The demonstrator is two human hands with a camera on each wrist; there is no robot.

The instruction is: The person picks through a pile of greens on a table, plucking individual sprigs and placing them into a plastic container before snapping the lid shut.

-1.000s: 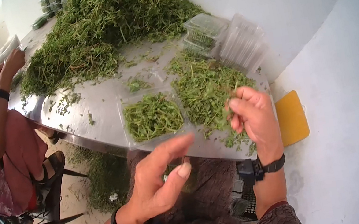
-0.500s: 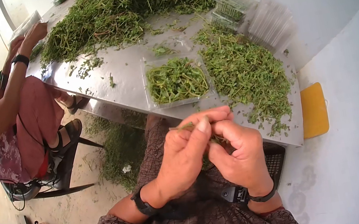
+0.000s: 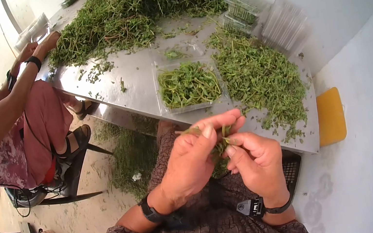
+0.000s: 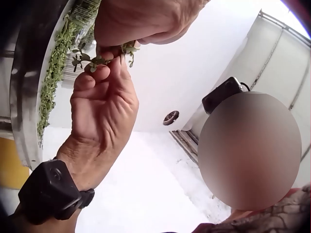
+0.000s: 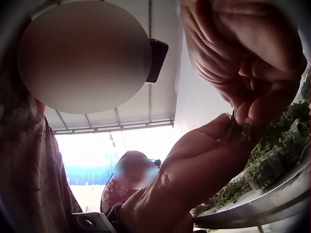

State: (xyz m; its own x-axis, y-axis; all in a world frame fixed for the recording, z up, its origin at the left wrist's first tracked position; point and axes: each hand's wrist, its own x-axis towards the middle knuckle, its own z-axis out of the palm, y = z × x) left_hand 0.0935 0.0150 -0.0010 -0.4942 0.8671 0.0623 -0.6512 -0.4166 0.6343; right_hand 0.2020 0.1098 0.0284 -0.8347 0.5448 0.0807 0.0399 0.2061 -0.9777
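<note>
Just above the lap, in the head view, my left hand and right hand meet over a small bunch of leafy green sprigs. The left thumb and fingers pinch its stems, while the right thumb and forefinger grip the leafy end. Small round leaves of the sprigs poke out between the fingers in the left wrist view. Beyond the hands, a clear plastic box filled with greens lies on the table's near edge. Loose picked greens spread to its right.
A large heap of greens covers the back of the metal table. Filled boxes and a stack of clear plastic boxes stand by the wall. Another person sits at left. A yellow panel is at right.
My right hand has come from the loose greens to the lap with sprigs. The left hand, earlier holding nothing, has joined it and pinches them. The other person's hand has reached the heap.
</note>
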